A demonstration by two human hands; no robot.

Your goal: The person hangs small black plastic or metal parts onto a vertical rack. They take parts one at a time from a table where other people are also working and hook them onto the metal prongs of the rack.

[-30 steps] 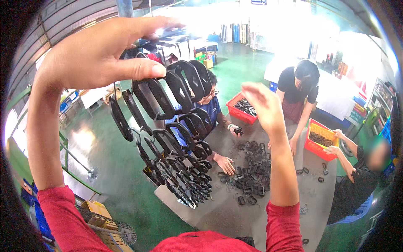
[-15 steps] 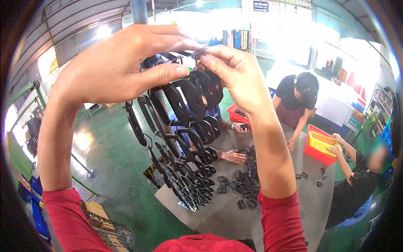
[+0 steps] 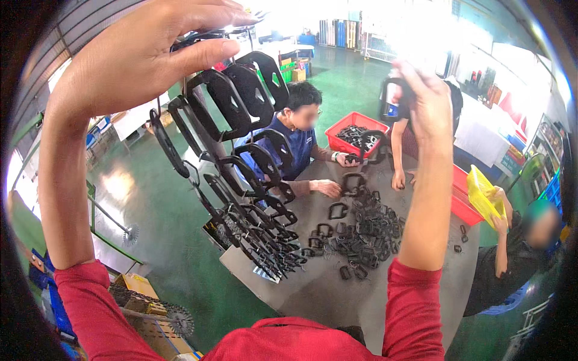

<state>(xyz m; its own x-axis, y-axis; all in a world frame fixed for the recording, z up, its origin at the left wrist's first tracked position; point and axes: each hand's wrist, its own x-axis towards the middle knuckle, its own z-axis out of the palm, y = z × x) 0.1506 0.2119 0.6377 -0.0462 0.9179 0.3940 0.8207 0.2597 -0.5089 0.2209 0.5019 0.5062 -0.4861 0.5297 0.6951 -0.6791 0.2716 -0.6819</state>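
My left hand [image 3: 144, 54] is raised at the upper left, thumb and fingers around the top of a bunch of hanging strands of black oval rings [image 3: 256, 111]. Thin wire hooks link these rings one below another; whatever bears the strands at the top is hidden. Off to the right, my right hand [image 3: 428, 99], slightly blurred, is closed on the upper end of another strand of black rings [image 3: 385, 108]. That strand slants down leftward to a pile of loose black rings [image 3: 367, 237] on the grey table [image 3: 313, 289].
Across the table a co-worker in blue [image 3: 274, 141] has hands by the pile and a red basket [image 3: 330, 133] of black parts. At the right, a person in black [image 3: 509, 265] tilts a yellow basket [image 3: 486, 189] above a red bin [image 3: 463, 192]. Another person stands behind my right hand.
My right hand has moved right, away from my left hand, and now carries a strand. The left hand appears higher and further left. The yellow basket has been lifted from the red bin.
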